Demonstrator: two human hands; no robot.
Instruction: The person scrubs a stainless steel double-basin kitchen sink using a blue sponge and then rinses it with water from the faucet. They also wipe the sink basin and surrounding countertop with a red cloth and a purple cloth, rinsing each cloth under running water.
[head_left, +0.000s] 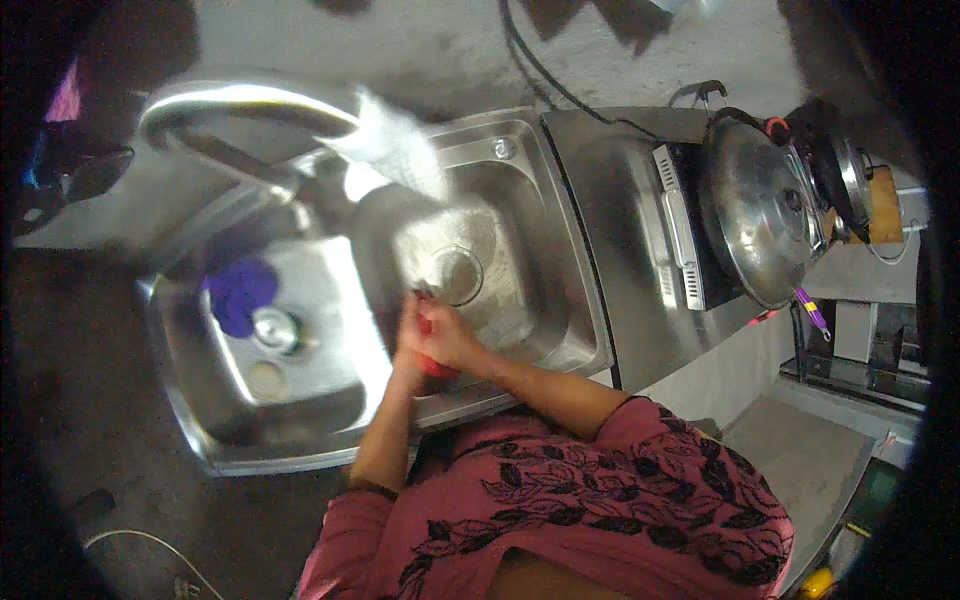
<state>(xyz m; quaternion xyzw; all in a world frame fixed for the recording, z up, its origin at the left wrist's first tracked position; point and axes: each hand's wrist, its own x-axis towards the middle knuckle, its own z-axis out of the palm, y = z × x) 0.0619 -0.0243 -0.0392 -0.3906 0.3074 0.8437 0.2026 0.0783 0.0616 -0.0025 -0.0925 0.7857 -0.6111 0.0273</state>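
Over the near side of the right basin (540, 285) of a stainless steel double sink, my two hands are pressed together around a red thing, likely a cloth. My left hand (409, 330) grips it from the left, and my right hand (454, 341) closes on it from the right. Part of the red cloth (436, 367) hangs below my palms; the rest is hidden by my fingers. Past my fingertips lies the round drain (456, 276). The curved metal faucet (247, 94) arches above the sink, with a blurred whitish thing (405, 150) near its spout.
A purple cloth (240, 296) lies by the drain strainer (276, 330) in the left basin. Right of the sink, a stove (682, 225) carries a large pan with a metal lid (757, 210). A black cable (555, 75) runs along the wall. A purple handle (812, 311) sticks out beside the pan.
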